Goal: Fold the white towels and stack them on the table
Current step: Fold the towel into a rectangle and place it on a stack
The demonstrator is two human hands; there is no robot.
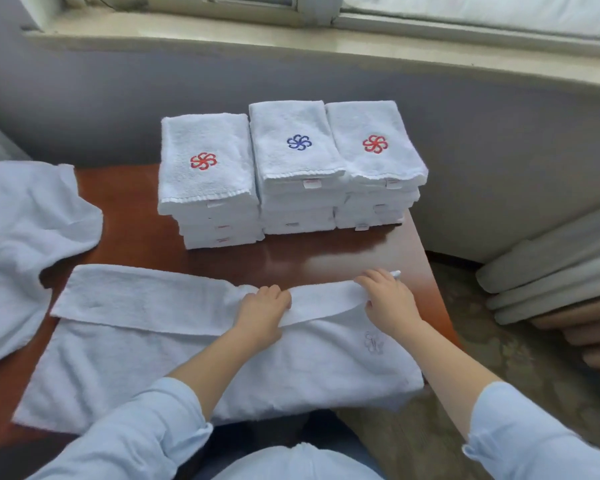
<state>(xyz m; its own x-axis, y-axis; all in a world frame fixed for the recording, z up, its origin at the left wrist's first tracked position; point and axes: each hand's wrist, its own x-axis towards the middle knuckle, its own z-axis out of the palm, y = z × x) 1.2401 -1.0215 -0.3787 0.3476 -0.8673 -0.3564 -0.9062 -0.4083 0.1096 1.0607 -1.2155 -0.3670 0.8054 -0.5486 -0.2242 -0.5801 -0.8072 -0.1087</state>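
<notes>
Left grip (262, 306) and right grip (390, 301) are both clamped on the folded flap of the towel (153, 358). Three stacks (291, 168) stand beyond them on the table (125, 216). A loose towel (25, 230) lies left of the left grip.

Left hand (262, 311) and right hand (392, 299) grip the folded flap of the towel (153, 362).

I can read no words or numbers. Embroidered pinwheel emblems top the 3 piles: red on the left stack (205, 174), blue on the middle stack (296, 150), red on the right stack (374, 148). A faint one marks the spread towel (153, 358). Red print on the tags (310, 183) is illegible.
</notes>
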